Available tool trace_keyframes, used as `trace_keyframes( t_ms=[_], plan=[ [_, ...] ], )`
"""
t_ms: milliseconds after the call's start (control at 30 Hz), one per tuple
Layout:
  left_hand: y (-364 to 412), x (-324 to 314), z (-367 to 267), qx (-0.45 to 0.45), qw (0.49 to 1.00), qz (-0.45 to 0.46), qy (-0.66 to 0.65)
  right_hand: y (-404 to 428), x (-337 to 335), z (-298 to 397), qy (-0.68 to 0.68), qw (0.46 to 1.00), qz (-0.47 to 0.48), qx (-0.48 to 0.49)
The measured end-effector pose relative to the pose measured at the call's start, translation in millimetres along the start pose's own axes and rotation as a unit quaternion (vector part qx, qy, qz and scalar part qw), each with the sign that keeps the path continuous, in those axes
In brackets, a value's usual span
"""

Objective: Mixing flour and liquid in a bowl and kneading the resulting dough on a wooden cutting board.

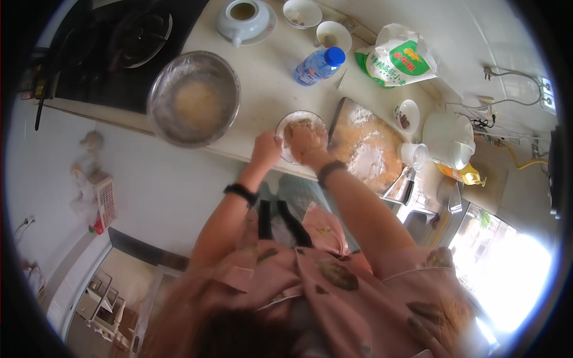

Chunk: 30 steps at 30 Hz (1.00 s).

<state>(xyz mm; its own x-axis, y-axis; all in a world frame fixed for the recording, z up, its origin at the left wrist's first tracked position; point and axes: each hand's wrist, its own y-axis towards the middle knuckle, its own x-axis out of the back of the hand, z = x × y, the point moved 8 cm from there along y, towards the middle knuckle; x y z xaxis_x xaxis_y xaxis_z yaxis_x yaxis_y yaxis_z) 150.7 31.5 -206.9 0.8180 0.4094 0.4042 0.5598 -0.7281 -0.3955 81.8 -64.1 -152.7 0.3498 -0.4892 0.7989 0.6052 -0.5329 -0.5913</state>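
A round bowl [323, 120] holding a floury, dough-like mixture [313, 127] stands near the counter's front edge. At its left rim my left hand [268, 150] has curled fingers and appears to grip the bowl. My right hand [304, 141] reaches down into the bowl, on the mixture; its fingers are blurred and partly hidden, so whether they close on any of it is unclear. Just right of the bowl lies a wooden board [391, 156] dusted with white flour. A large metal basin [156, 105] under clear film, with a pale yellowish mass inside, sits to the left.
Behind the bowl stands a blue-capped plastic bottle [318, 67]. A flour bag [398, 58], two small bowls [302, 13] and a white teapot [246, 22] are farther back. A knife [408, 188] and a spoon [396, 181] lie by the board's near right corner. A black cooktop [121, 49] is at left.
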Motion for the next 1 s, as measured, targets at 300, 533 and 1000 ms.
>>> trace_keyframes(
  t_ms=[300, 533, 1000],
  plan=[
    [-6.8, 2.4, 6.1, 0.053, 0.997, -0.016, -0.062, -22.1, -3.9, -11.8, -0.085, 0.977, 0.126, 0.147],
    [-12.2, 3.6, -11.7, -0.011, 0.999, -0.041, 0.022, -5.0, -40.3, -8.6, -0.059, 0.983, 0.161, 0.071],
    [-12.6, 15.2, -32.7, -0.103, 0.979, -0.122, 0.129, -14.9, -15.1, -2.5, -0.065, 0.986, 0.086, 0.128]
  ],
)
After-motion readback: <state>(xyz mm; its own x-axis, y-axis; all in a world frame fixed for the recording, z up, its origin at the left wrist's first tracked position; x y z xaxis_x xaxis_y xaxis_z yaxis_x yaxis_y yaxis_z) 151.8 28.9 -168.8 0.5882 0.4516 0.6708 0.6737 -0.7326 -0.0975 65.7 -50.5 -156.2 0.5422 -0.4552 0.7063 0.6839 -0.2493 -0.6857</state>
